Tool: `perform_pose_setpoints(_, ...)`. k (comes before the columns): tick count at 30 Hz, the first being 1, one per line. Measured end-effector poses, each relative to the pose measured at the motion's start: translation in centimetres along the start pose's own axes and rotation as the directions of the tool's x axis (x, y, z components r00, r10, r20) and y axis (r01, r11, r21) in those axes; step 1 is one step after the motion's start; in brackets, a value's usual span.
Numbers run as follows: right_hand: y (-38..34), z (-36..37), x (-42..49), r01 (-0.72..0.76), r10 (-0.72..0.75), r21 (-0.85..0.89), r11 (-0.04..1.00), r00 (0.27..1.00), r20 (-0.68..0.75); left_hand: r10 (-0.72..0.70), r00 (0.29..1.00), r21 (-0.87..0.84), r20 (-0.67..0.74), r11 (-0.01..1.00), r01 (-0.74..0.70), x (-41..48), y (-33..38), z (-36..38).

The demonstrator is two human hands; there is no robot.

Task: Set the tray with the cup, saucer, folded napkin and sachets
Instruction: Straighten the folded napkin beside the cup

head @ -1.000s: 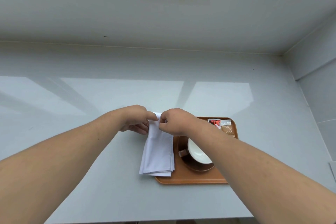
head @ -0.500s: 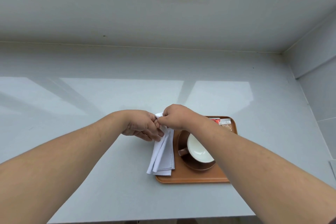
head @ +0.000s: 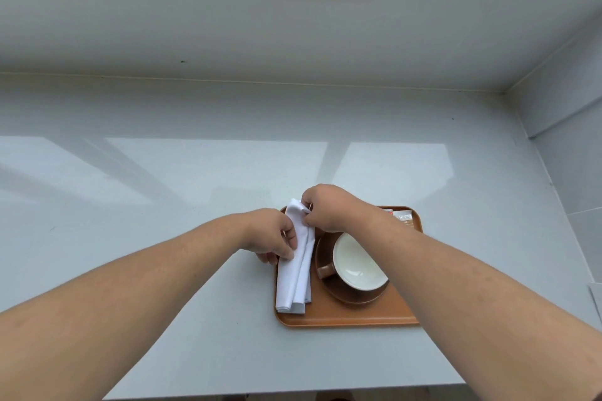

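Observation:
An orange tray (head: 342, 319) lies on the grey counter. A brown cup with a white inside (head: 356, 265) stands on a brown saucer (head: 351, 295) in the tray's middle. Sachets (head: 402, 216) lie at the tray's far right corner, partly hidden by my right arm. A white folded napkin (head: 294, 280) lies lengthwise along the tray's left side. My right hand (head: 329, 207) pinches the napkin's far end. My left hand (head: 272, 236) holds its left edge near the middle.
The grey counter (head: 163, 205) runs to a wall at the back and a tiled wall (head: 573, 153) on the right. Its front edge is close below the tray. A white sheet corner (head: 596, 298) shows at the far right.
Both hands have folded the napkin narrower and shifted it right, from the counter beside the tray onto the tray's left side. The left hand slid down along its edge.

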State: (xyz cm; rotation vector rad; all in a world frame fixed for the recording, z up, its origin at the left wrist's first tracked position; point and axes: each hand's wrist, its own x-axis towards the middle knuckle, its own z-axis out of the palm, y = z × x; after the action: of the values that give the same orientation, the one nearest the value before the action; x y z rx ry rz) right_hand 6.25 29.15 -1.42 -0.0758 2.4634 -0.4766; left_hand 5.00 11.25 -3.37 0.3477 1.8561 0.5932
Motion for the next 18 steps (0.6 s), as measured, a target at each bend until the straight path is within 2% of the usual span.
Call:
perform_pose_setpoints(4,0.3,0.3,0.2,0.003,-0.003,-0.013,1.000,0.999,-0.036,0.011,0.999,0.241,-0.052,0.970,0.002,-0.1,0.3,0.8)
perform_pose_setpoints(7,0.3,0.6,0.4,-0.006,0.000,-0.105,0.994,0.998,-0.058,0.074,0.985,0.520,-0.156,0.854,0.018,0.1,0.5,1.9)
perform_pose_setpoints(9,0.4,0.7,0.4,-0.008,-0.004,-0.143,0.990,0.997,-0.083,0.118,0.976,0.617,-0.185,0.786,0.022,0.4,0.5,2.7)
perform_pose_setpoints(13,0.4,0.9,0.6,-0.007,-0.001,-0.093,0.996,0.995,-0.095,0.151,0.963,0.668,-0.221,0.743,0.036,0.4,0.5,3.5)
perform_pose_setpoints(18,0.8,0.4,0.9,-0.004,0.004,0.007,1.000,0.998,-0.064,0.165,0.947,0.658,-0.275,0.751,0.060,-0.2,0.2,4.7)
